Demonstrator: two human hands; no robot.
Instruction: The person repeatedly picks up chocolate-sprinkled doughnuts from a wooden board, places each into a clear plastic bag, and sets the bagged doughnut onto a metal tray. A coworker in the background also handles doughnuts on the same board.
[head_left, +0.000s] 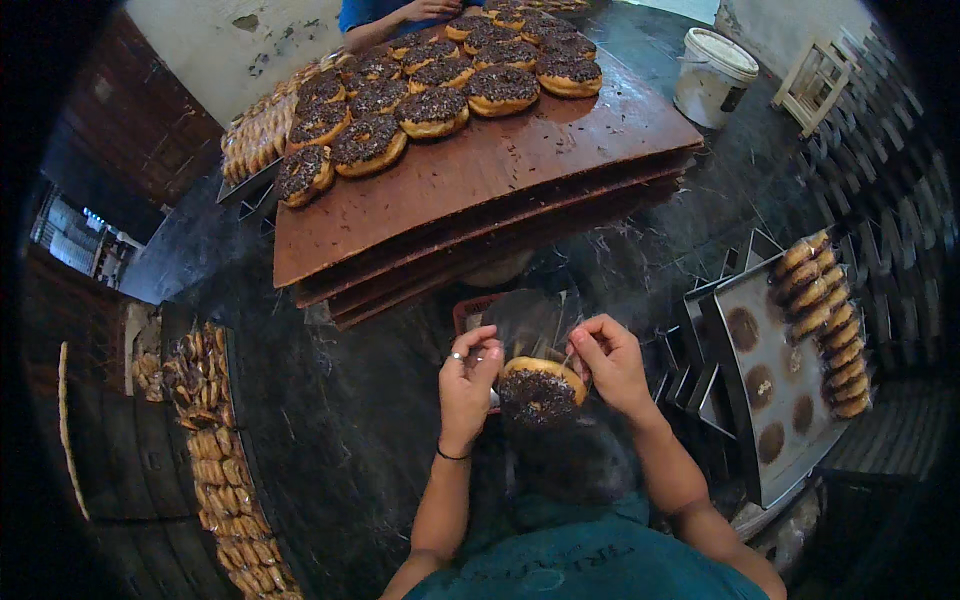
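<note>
A ring doughnut (541, 391) with dark chocolate topping and sprinkles is between my two hands, in front of my body. Clear plastic film, apparently a bag (534, 321), spreads from its far side. My left hand (469, 386) pinches the film's left edge between thumb and fingers, a ring on one finger. On the other side, my right hand (611, 366) grips the film's right edge beside the doughnut. How much of the doughnut is inside the film cannot be told. Beneath my hands a reddish container (474, 309) is partly hidden.
Ahead, stacked brown boards (517, 180) carry rows of chocolate-topped doughnuts (431, 112). At right, a metal tray (780, 450) holds wrapped doughnuts (814, 285). More wrapped pastries (229, 487) line the left. A white bucket (712, 79) stands far right; a person's arm (397, 21) shows behind the boards.
</note>
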